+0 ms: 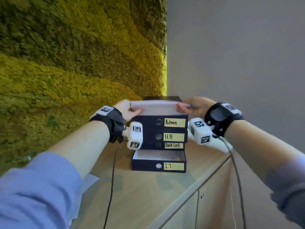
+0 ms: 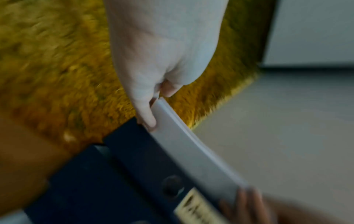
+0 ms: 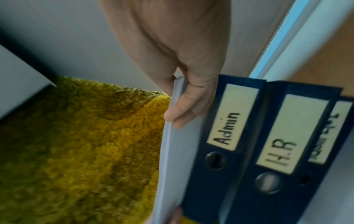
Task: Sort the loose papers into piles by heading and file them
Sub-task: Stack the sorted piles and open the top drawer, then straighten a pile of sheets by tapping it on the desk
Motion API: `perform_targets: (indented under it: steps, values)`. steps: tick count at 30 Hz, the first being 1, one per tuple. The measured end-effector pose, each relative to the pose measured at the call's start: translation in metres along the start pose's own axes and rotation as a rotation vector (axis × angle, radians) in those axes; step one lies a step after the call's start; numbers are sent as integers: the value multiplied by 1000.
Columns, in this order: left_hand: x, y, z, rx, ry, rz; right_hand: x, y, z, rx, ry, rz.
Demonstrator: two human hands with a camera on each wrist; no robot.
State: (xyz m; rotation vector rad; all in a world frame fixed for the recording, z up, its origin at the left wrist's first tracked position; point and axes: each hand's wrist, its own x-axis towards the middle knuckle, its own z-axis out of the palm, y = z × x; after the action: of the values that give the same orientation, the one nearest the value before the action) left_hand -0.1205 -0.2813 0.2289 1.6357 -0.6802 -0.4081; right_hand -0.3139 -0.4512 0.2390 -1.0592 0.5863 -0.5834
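A white stack of papers [image 1: 156,106] is held flat over the top box file labelled Admin [image 1: 175,122]. My left hand [image 1: 130,109] grips the stack's left end and my right hand [image 1: 189,107] grips its right end. The left wrist view shows my left hand [image 2: 149,115] pinching the papers [image 2: 191,151] at the Admin file's edge. In the right wrist view my right hand [image 3: 184,109] curls round the papers [image 3: 178,159] beside the Admin file [image 3: 228,128]. Below lie the H.R file [image 1: 173,137], the Task List file [image 1: 173,145] and the pulled-out I.T file [image 1: 173,166].
The dark blue files are stacked on a wooden cabinet top [image 1: 140,195] in a corner. A green moss wall [image 1: 74,63] is on the left and a grey wall [image 1: 239,55] on the right. Cables [image 1: 112,179] hang from both wrists.
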Motion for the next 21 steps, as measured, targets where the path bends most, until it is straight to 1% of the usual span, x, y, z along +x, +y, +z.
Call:
perform_targets:
  steps: [1, 2, 4, 5, 6, 7, 8, 9, 11, 12, 14, 15, 16, 19, 20, 21]
  values:
    - [10, -11, 5, 90, 53, 33, 11, 10, -2, -82, 37, -18]
    - [18, -20, 10, 110, 66, 34, 27, 19, -6, -157, 47, -57]
    - [25, -34, 22, 285, 113, 67, 45, 25, -7, -216, 74, -129]
    - [23, -38, 26, 385, 116, 104, 47, 25, -5, -211, 81, -143]
    - [21, -44, 28, 494, 84, 142, 51, 24, -5, -212, 81, -149]
    - [20, -50, 31, 592, 44, 170, 48, 21, -2, -291, 85, -155]
    - [23, -57, 34, 662, 18, 187, 46, 18, -1, -443, 78, -168]
    - [25, -63, 36, 742, 6, 198, 45, 14, 1, -686, 87, -184]
    - [31, -68, 40, 872, 0, 203, 48, 15, 2, -1330, 147, -310]
    - [33, -69, 43, 915, -1, 194, 53, 19, 2, -1593, 190, -383]
    - [36, -68, 47, 978, -6, 153, 67, 33, 2, -1914, 304, -428]
    - [38, -68, 48, 995, -14, 135, 72, 39, 1, -1984, 338, -442]
    - [39, -67, 48, 1005, -23, 125, 76, 45, -1, -2001, 342, -486]
    - [44, -67, 45, 988, -71, 125, 80, 57, -3, -1987, 214, -782]
    - [44, -67, 42, 953, -104, 124, 81, 59, 1, -1994, 179, -823]
    - [45, -67, 38, 915, -138, 124, 80, 59, 6, -2007, 182, -816]
